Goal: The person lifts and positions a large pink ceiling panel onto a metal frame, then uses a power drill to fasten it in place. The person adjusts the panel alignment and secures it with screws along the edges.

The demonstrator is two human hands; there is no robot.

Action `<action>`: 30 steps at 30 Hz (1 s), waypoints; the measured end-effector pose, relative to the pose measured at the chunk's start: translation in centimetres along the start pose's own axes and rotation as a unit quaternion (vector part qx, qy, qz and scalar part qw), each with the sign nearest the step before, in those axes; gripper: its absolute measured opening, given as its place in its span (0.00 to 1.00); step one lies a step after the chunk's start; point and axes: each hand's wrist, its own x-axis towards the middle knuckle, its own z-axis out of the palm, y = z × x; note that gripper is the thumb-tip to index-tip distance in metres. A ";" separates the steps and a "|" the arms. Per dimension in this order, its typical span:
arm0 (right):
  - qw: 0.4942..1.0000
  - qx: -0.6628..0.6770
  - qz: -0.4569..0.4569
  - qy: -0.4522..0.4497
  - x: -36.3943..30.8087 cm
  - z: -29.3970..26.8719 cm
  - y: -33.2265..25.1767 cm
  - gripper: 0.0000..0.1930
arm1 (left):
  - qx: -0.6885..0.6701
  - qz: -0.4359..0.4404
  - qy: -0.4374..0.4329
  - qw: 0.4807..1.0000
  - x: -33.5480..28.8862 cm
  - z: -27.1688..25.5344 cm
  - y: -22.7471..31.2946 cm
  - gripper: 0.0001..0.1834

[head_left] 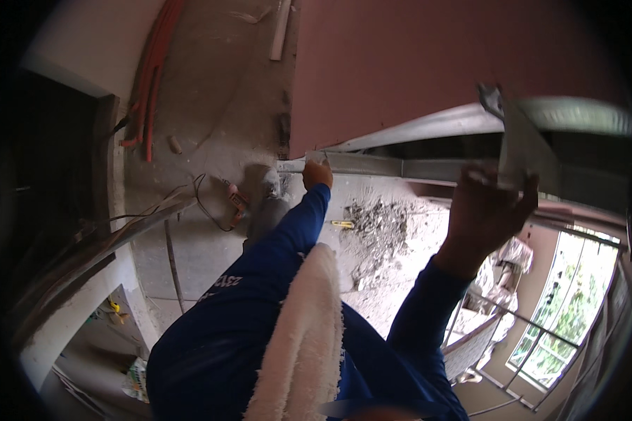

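Observation:
My left hand [317, 175] is closed at the corner of a large reddish board [414, 67], by a small pale piece [316, 156] at the end of a grey metal channel [365, 165]. Whether that piece is part of the channel is unclear. Further right, my raised right hand [488, 210] pinches the lower edge of a flat grey metal piece [523, 151]. Its upper end comes near a small metal clip or bracket [491, 99] at the board's edge. Shadow and blur hide some of the right fingers. A white towel [302, 330] hangs down my front over blue sleeves.
On the floor lie a red power drill [237, 201] with a cord, a yellow utility knife [342, 224] and scattered debris [376, 235]. Red pipes [151, 91] lean at the left. A metal rail frame [527, 326] stands before a bright window [569, 302] at lower right.

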 end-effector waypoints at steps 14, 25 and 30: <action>0.997 -0.004 0.050 -0.065 -0.4 0.1 -1.5 0.11 | -0.136 -0.060 0.074 0.986 1.3 5.9 1.5 0.21; 0.993 -0.048 0.074 -0.082 -0.1 -0.4 -1.8 0.09 | -0.154 -0.076 -0.480 0.861 -5.7 4.6 -2.0 0.28; 0.985 0.007 0.097 -0.142 0.6 -0.8 -1.5 0.09 | -0.650 -0.382 -0.350 0.556 -4.2 -4.2 1.5 0.45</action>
